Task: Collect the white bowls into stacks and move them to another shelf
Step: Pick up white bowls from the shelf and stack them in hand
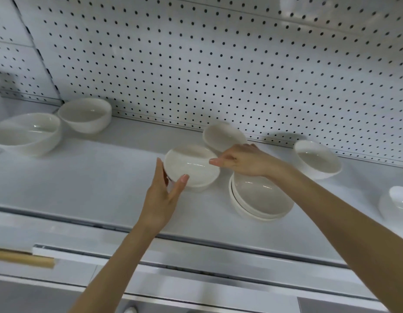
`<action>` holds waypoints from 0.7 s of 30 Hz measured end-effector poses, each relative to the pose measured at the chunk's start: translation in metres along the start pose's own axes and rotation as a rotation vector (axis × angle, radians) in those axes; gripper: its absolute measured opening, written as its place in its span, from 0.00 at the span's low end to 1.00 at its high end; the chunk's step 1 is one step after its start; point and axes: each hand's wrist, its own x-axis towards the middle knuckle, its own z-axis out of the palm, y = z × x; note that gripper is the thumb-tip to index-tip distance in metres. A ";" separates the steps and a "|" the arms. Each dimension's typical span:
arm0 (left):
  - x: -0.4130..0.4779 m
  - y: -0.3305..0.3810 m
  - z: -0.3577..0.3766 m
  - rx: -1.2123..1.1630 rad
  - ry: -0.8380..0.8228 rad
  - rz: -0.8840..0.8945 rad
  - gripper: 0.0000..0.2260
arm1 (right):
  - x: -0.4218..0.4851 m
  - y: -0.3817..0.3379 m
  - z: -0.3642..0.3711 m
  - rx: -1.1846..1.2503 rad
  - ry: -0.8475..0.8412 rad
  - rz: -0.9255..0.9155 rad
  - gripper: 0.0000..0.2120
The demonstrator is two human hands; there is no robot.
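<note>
Several white bowls stand on a white shelf [83, 177]. My left hand [161, 199] grips the middle bowl [193, 163], with the thumb on its near rim and the fingers round its left side. My right hand [243, 161] is at the same bowl's right rim. Its thumb lies on that rim and its fingers are hidden behind. A tilted bowl [221, 135] sits just behind that hand. Below my right wrist is a nested stack of bowls [263, 199]. Single bowls stand at the right [318, 159], the far right [396, 204] and the left [27, 134], [85, 115].
A white pegboard wall [218, 64] closes the back of the shelf. The shelf's front rail [196, 242] runs below my forearms, with a lower shelf edge under it. A wooden bar [22, 258] juts in at the lower left.
</note>
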 end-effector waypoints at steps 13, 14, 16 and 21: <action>-0.003 0.045 0.008 -0.213 0.066 0.010 0.41 | -0.019 -0.001 -0.009 0.406 0.226 -0.086 0.32; -0.004 0.052 0.008 -0.228 0.070 0.031 0.42 | -0.026 0.001 -0.011 0.463 0.257 -0.108 0.33; -0.008 0.067 0.011 -0.253 0.063 0.069 0.42 | -0.043 0.003 -0.016 0.583 0.305 -0.152 0.24; -0.019 0.089 0.025 -0.299 -0.027 0.195 0.38 | -0.086 0.028 -0.018 0.879 0.379 -0.267 0.12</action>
